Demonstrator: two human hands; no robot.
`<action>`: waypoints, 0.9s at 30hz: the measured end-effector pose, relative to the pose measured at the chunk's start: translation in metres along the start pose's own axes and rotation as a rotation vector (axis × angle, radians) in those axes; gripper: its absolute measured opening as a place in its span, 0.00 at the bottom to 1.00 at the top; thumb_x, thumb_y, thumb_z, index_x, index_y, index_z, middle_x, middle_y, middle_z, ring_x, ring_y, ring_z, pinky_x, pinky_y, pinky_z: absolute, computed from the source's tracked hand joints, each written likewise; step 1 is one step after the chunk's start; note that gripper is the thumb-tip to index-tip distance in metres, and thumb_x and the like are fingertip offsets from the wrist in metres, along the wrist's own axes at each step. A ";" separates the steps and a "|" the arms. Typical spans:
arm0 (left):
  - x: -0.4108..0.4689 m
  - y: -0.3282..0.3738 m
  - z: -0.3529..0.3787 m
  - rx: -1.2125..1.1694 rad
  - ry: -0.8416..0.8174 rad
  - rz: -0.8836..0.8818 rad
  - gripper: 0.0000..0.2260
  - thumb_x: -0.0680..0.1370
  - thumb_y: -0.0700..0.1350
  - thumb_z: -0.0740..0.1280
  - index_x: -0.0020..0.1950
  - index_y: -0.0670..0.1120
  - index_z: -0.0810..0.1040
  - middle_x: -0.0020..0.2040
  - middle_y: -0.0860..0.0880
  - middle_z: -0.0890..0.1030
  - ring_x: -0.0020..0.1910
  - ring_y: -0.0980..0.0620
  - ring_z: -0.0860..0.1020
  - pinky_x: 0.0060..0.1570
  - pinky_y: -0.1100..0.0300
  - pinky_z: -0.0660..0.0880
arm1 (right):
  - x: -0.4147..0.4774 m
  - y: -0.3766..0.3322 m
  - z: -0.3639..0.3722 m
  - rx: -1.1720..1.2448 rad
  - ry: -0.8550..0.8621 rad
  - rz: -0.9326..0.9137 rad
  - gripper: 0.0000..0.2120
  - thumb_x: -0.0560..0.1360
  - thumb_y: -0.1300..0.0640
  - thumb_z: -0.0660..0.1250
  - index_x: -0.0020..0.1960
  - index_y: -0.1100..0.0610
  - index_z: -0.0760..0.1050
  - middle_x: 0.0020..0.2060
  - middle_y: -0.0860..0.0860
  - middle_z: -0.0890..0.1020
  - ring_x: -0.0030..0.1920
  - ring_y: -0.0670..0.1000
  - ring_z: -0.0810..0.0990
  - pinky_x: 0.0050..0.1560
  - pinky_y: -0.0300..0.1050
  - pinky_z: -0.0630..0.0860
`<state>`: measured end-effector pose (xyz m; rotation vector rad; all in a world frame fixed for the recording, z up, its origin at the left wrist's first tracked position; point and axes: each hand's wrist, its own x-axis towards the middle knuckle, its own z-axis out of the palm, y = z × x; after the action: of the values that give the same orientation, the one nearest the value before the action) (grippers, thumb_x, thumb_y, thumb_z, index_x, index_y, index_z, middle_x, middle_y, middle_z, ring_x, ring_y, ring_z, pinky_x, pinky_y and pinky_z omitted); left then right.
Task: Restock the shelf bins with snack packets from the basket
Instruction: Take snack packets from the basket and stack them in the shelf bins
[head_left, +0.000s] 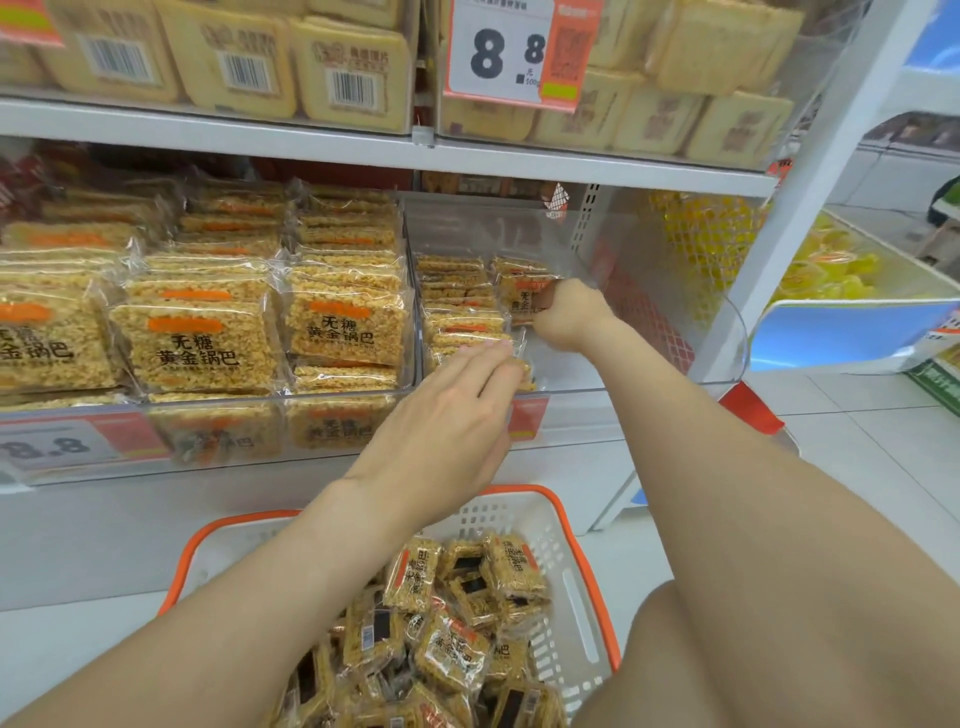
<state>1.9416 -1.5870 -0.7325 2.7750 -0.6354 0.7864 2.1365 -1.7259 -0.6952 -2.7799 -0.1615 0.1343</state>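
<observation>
In a clear shelf bin (597, 291), the right hand (569, 314) curls around a snack packet (522, 299) standing on end, long side upright and printed face outward. The left hand (447, 415) rests straight fingers on the packet row (462, 325). Below is an orange-rimmed basket (587, 561) of packets.

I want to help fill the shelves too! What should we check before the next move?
1. Right hand grips a packet inside the right bin: ok.
2. Bare space in that bin beside the rows: ok.
3. Left hand, fingers straight, rests on the front packets: ok.
4. Basket holds spare packets: ok.
5. Gripped packet sits flat on the bin floor: cannot tell, the front rows hide it.
</observation>
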 end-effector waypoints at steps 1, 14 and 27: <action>-0.004 -0.001 -0.003 -0.009 0.041 0.022 0.18 0.79 0.35 0.67 0.69 0.38 0.76 0.69 0.40 0.77 0.71 0.40 0.74 0.74 0.46 0.70 | -0.006 -0.001 -0.001 -0.020 0.042 -0.006 0.12 0.78 0.58 0.64 0.60 0.61 0.75 0.64 0.65 0.75 0.63 0.67 0.74 0.62 0.57 0.74; -0.094 -0.019 -0.020 0.164 -0.693 -0.205 0.10 0.83 0.55 0.58 0.57 0.52 0.73 0.44 0.52 0.79 0.40 0.47 0.79 0.36 0.53 0.73 | -0.193 -0.094 -0.036 -0.011 -0.114 -0.486 0.09 0.68 0.62 0.60 0.29 0.60 0.71 0.21 0.53 0.73 0.26 0.57 0.74 0.29 0.43 0.72; -0.212 -0.034 0.042 0.153 -1.413 -0.270 0.42 0.79 0.29 0.66 0.86 0.54 0.53 0.85 0.48 0.55 0.72 0.40 0.73 0.57 0.49 0.79 | -0.249 -0.081 0.094 -0.567 -0.619 -0.640 0.10 0.80 0.59 0.61 0.40 0.55 0.74 0.35 0.50 0.77 0.33 0.51 0.75 0.31 0.43 0.67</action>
<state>1.8135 -1.4942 -0.8837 3.0438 -0.2923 -1.3523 1.8715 -1.6506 -0.7358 -2.9356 -1.4050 0.8895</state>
